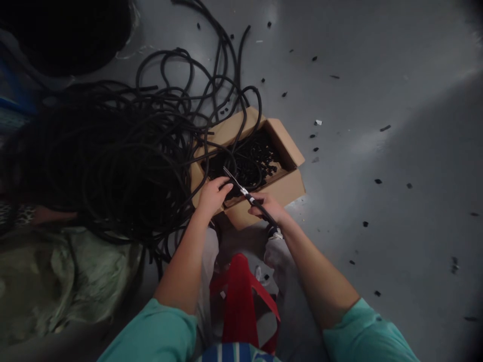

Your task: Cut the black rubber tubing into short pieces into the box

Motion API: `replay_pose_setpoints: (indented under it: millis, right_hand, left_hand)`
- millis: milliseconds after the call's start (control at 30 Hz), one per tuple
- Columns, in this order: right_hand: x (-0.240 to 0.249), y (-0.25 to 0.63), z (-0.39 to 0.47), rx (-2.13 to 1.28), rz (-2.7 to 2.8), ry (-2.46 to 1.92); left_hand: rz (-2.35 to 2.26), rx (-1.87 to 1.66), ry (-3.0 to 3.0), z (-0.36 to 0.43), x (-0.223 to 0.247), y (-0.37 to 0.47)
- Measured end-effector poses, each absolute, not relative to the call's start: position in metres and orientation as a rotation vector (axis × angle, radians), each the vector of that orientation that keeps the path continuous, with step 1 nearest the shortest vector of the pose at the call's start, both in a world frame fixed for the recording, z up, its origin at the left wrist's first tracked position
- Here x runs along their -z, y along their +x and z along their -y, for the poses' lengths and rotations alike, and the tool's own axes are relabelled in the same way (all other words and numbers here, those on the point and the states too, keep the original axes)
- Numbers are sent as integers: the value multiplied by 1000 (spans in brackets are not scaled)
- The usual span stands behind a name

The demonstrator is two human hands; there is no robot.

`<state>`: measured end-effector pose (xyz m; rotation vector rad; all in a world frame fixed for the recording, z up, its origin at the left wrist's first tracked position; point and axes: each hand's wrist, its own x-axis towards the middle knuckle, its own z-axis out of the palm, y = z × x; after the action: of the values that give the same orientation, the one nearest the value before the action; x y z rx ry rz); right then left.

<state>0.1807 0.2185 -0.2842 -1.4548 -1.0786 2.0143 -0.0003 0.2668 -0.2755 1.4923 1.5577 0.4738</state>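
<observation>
Right hand (270, 205) clamped on black-handled scissors (247, 196), blades angled toward left hand (212, 197). Left fingers bent beside blades; cannot tell if gripping. Open cardboard box (281, 187) just beyond both hands, small black pieces (269, 160) inside. Tangled black tubing (162, 128) left of left hand, strands over box. Grey floor (426, 166) right of right hand, shiny, black scraps (316, 149) scattered.

Green sack (94, 286) cut off, left fingers (220, 183) apparently partly hidden

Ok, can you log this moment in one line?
right hand: holding bladed tool | left hand: beside tool, grip unclear | box: open, black pieces inside
</observation>
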Motion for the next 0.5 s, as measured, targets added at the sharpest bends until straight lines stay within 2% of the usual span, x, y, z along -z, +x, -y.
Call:
replay_pose_setpoints:
  millis: [300, 500]
  right_hand:
    - [288, 181, -219, -2073, 1049, -1432]
    - [293, 183, -218, -1965, 1160, -1352]
  left_hand:
    - [-1590, -318, 1623, -270, 273, -4]
    - [-1463, -296, 1539, -268, 268, -4]
